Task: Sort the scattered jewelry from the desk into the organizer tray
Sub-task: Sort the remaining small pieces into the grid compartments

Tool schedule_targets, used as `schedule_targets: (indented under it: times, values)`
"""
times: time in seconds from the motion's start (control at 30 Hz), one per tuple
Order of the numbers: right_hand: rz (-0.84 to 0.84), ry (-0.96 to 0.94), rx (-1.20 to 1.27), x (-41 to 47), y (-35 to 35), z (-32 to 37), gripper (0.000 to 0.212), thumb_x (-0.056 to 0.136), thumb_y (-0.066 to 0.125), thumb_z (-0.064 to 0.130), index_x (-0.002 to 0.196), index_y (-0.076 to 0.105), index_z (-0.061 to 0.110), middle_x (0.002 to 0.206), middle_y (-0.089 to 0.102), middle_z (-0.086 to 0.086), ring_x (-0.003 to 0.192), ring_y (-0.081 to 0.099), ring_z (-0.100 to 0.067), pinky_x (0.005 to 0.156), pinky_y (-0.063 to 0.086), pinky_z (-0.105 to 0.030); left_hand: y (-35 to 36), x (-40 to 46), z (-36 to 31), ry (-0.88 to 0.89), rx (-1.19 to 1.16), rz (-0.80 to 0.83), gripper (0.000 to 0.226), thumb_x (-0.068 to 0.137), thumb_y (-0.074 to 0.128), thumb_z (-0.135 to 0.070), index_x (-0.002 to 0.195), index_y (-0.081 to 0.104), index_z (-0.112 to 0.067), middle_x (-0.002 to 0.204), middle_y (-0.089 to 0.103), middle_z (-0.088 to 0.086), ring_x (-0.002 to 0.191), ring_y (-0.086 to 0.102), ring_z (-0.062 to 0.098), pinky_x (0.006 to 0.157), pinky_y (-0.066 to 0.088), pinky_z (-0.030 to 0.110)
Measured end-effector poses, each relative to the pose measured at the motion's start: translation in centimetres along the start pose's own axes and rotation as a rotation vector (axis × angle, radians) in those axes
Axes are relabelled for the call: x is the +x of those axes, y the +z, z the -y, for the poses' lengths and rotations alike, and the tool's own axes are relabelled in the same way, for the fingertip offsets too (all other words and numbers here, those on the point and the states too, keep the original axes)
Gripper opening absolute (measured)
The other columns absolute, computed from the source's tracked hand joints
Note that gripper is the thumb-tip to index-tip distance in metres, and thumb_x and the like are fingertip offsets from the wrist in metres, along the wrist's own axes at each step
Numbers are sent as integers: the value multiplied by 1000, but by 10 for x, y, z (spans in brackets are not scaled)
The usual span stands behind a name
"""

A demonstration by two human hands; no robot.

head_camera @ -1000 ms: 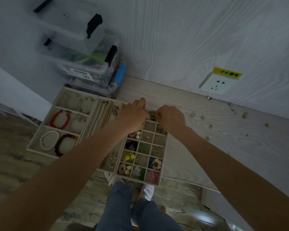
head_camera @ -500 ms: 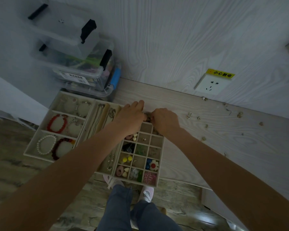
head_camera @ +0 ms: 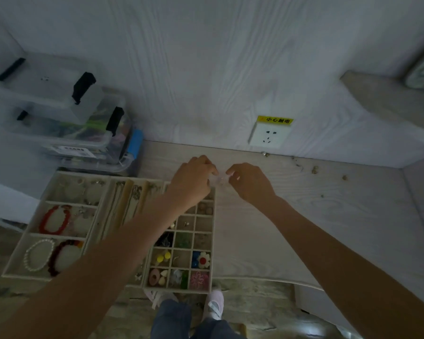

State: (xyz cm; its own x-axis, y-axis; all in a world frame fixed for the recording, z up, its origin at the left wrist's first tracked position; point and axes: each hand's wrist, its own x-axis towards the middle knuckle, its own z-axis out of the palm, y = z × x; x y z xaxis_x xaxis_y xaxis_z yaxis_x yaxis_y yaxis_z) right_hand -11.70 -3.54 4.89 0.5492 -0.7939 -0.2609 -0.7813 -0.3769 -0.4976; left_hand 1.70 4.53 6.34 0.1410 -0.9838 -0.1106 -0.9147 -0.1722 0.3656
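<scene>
Both hands meet just past the tray's far corner, the left hand (head_camera: 194,178) and right hand (head_camera: 249,182) each pinching at a tiny glinting piece (head_camera: 221,180) between them (likely separating it). The tray (head_camera: 212,243) holds beads, flowers, bracelets; loose bits (head_camera: 315,170) wait on the desk (head_camera: 328,216).

**Colours and patterns on the jewelry desk**

A pale grey-white wood grain is seen on the desk (head_camera: 316,216) and the wall (head_camera: 206,57). The organizer tray (head_camera: 214,241) is cream beige. A red bracelet (head_camera: 55,220), a white pearl bracelet (head_camera: 38,255) and a dark red bracelet (head_camera: 59,256) are shown. A white flower with a red centre (head_camera: 203,260), yellow beads (head_camera: 163,257) and a pink floral piece (head_camera: 199,279) are seen. A white socket (head_camera: 269,137) is topped by a yellow label (head_camera: 275,120). Clear storage boxes (head_camera: 66,123) are fitted with black clasps. Blue jeans (head_camera: 171,319) and pink shoes (head_camera: 214,304) are visible.
</scene>
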Motion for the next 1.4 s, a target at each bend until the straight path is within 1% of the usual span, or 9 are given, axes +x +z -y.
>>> schedule_targets:
  times: [0.27, 0.47, 0.57, 0.7, 0.8, 0.9, 1.03, 1.27, 1.4]
  values:
    - [-99, 170, -68, -16, -35, -102, 43, 96, 44, 15, 138, 40, 14, 142, 39, -6, 132, 35, -21, 104, 32, -31, 41, 67, -90, 133, -35, 130, 43, 92, 46, -8, 134, 49, -16, 139, 44, 2, 126, 42, 19, 103, 38, 34]
    - [-103, 367, -274, -13, -57, -179, 58, 94, 46, 20, 147, 24, 14, 154, 21, -7, 139, 26, -25, 114, 25, -39, 79, 119, -137, 248, 79, 391, 72, 88, 51, -11, 150, 15, -16, 159, 4, 1, 146, 5, 18, 115, 16, 33]
    - [-98, 337, -107, 1, -58, -193, 61, 94, 47, 13, 149, 19, 17, 157, 10, -6, 143, 17, -25, 113, 22, -36, 90, 130, -140, 305, 183, 326, 77, 87, 54, -17, 150, 11, -16, 159, 1, 3, 146, 0, 19, 117, 10, 37]
    - [-135, 214, -43, 14, -53, -212, 57, 95, 49, 11, 147, 28, 17, 155, 20, -7, 141, 23, -22, 113, 19, -29, 110, 135, -153, 304, 265, 314, 80, 87, 55, -27, 151, 7, -16, 159, -2, 0, 146, -5, 17, 117, -1, 40]
    - [-170, 179, -34, 20, -48, -217, 46, 93, 52, 9, 138, 44, 13, 149, 35, -8, 135, 33, -23, 109, 20, -23, 116, 136, -152, 297, 296, 315, 79, 86, 56, -29, 150, 12, -14, 158, 5, 0, 146, -1, 16, 117, -1, 41]
    - [-259, 179, -14, 24, -50, -216, 31, 89, 54, 1, 120, 61, 5, 129, 52, -13, 117, 50, -24, 90, 30, -14, 114, 142, -147, 342, 298, 228, 66, 86, 55, -21, 146, 28, -11, 153, 24, 4, 143, 17, 19, 117, 7, 37]
    - [-312, 160, 14, 26, -50, -210, 15, 86, 55, -4, 91, 69, 1, 100, 58, -14, 89, 59, -25, 77, 43, -22, 110, 152, -146, 399, 377, 123, 38, 92, 42, -5, 129, 50, -8, 132, 49, 7, 125, 42, 24, 108, 28, 34]
    - [-264, 193, 46, 24, -45, -205, 8, 86, 56, 0, 90, 63, 0, 96, 58, -16, 87, 57, -27, 72, 41, -26, 105, 173, -147, 357, 212, 140, 17, 87, 53, -9, 96, 66, -12, 106, 61, 5, 104, 53, 21, 98, 34, 33]
    - [-205, 198, 9, 22, -39, -203, 9, 90, 53, 5, 96, 58, 1, 99, 54, -18, 90, 53, -29, 68, 34, -25, 99, 183, -153, 294, 180, 289, 17, 77, 54, 1, 81, 55, -16, 100, 63, 8, 101, 53, 23, 97, 32, 32]
